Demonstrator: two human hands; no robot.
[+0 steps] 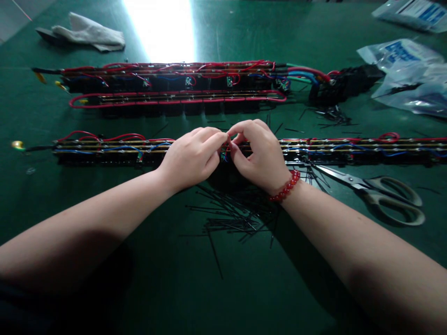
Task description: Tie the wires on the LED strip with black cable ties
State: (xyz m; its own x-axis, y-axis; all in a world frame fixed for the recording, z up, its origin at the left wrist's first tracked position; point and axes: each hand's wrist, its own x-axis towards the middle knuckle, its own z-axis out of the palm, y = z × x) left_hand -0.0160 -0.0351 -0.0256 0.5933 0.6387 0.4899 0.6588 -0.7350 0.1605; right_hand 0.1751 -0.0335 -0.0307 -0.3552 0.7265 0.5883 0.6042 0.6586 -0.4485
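My left hand (195,156) is closed in a pinch over the middle of a long black wired assembly (120,144), which carries brass-coloured rails with red and blue wires. Facing it from the other side, my right hand (260,153) has thumb and forefinger pinched close to the left fingertips. A bit of red wire (227,151) shows between the hands, beside a small green board. Whatever the fingertips hold is too small and covered to make out. Loose black cable ties (233,218) lie in a pile just below the hands.
Scissors (377,190) lie at the right, blades touching the assembly's near edge. Behind is a second wired assembly (167,74) with thick coloured cables. Short black offcuts (337,116) are scattered nearby. Plastic bags (408,70) rest at the far right, a whitish glove (91,32) at the far left.
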